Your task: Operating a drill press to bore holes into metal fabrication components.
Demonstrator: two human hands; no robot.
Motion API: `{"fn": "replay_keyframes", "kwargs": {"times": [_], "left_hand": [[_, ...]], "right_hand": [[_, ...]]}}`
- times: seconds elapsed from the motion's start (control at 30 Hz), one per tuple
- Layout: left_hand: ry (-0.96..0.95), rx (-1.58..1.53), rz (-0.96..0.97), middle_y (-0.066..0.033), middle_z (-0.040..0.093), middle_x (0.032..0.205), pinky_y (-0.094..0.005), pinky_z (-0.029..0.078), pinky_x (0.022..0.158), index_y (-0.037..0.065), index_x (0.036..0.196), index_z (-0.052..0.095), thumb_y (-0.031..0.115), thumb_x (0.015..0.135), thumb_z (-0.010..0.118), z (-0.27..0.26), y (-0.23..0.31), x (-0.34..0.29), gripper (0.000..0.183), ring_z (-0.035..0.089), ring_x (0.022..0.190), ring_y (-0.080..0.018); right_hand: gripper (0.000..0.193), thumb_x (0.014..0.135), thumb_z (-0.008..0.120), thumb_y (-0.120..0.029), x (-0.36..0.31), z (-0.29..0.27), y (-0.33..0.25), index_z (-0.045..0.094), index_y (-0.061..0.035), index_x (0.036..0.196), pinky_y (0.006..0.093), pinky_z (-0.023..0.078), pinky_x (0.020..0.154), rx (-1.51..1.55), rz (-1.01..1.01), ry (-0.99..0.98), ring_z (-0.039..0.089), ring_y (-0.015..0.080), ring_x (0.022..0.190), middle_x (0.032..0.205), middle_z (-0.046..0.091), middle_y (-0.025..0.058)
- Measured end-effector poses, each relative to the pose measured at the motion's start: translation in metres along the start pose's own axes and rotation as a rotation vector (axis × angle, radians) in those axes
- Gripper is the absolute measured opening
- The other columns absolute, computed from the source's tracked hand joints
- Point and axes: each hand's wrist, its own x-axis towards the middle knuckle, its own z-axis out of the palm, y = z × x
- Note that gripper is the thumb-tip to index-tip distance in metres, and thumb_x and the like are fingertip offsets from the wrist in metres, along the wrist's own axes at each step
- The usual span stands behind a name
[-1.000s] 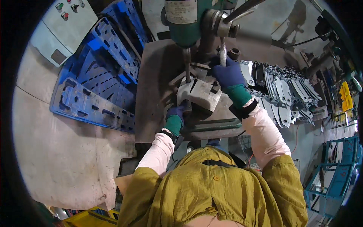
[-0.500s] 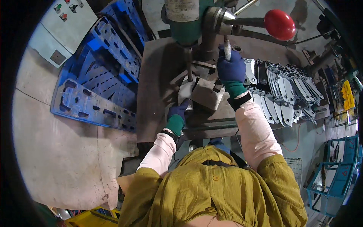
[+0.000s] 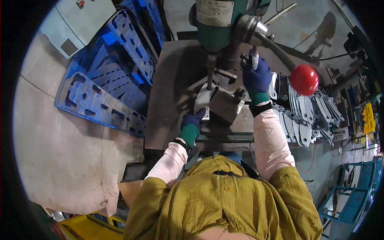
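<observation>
My left hand [image 3: 193, 121], in a dark blue glove with a green cuff, holds the near end of a flat grey metal plate [image 3: 203, 99]. The far end of that plate lies under the drill bit [image 3: 210, 74] of a green drill press [image 3: 215, 32]; whether the tip has entered the metal is hard to see. A heavy steel block [image 3: 226, 105] sits right beside the plate. My right hand [image 3: 257, 77], gloved alike, is closed around a feed lever [image 3: 255, 58] of the press. Another lever with a red ball knob [image 3: 304, 80] reaches out to its right.
Rows of similar metal plates [image 3: 298, 108] lie at the right of the worktable [image 3: 168, 88]. Blue plastic pallets [image 3: 100, 104] stand to the left, beneath a pale control box [image 3: 76, 28]. A blue metal frame [image 3: 354, 196] is at the lower right.
The feed levers have turned: the red knob has swung down toward me, and my right hand has come slightly nearer with its lever. My left hand stays on the plate. The view has shifted somewhat.
</observation>
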Motion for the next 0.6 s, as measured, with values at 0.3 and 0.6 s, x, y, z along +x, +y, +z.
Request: {"fn": "replay_keyframes", "kwargs": {"times": [0.3, 0.6], "left_hand": [[0.011, 0.116, 0.045, -0.0101, 0.070, 0.093, -0.0308, 0.057, 0.064, -0.001, 0.104, 0.068, 0.045, 0.077, 0.080, 0.019, 0.025, -0.035, 0.055, 0.068, 0.076, -0.0188], [0.008, -0.001, 0.143, -0.0059, 0.069, 0.090, -0.0295, 0.054, 0.062, 0.003, 0.103, 0.070, 0.042, 0.079, 0.079, 0.021, 0.012, -0.033, 0.047, 0.064, 0.071, -0.0182]], "right_hand": [[0.030, 0.086, 0.064, -0.038, 0.080, 0.025, 0.092, 0.062, -0.0120, 0.101, 0.0528, 0.050, 0.062, -0.205, -0.169, 0.125, 0.063, 0.0402, 0.078, 0.086, 0.065, 0.0167], [0.026, 0.089, 0.062, -0.027, 0.061, 0.011, 0.072, 0.062, -0.0153, 0.112, 0.0474, 0.051, 0.063, 0.010, -0.011, -0.140, 0.064, 0.0376, 0.082, 0.094, 0.065, 0.0151]]}}
